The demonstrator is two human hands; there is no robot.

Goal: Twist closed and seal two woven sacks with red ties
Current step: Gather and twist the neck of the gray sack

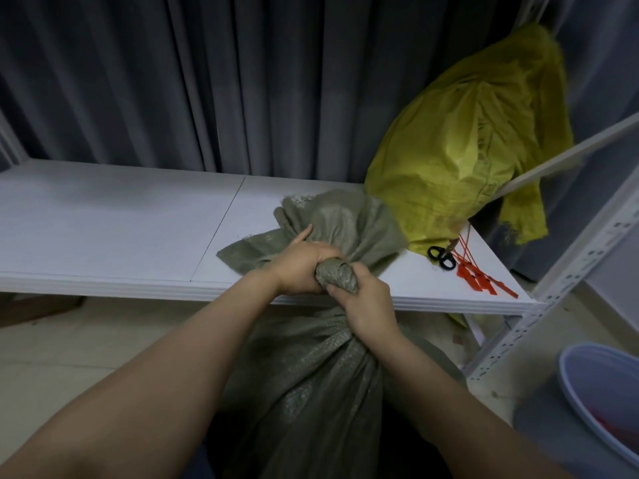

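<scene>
Sackcloth fills my near view: the grey sack [304,392], coarse and grey-green, stands on the floor in front of the shelf [103,219], its neck wrung into a tight rope. My right hand [366,305] grips that rope. My left hand [301,267] wraps it just above, where the loose mouth flops onto the shelf. Farther along the shelf, red ties [480,278] and scissors [441,257] lie beside the yellow sack [466,150].

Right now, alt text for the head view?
The left hand and right hand grip the twisted neck of a grey-green woven sack in front of a white shelf. On the shelf lie red ties and scissors beside a yellow sack.
</scene>
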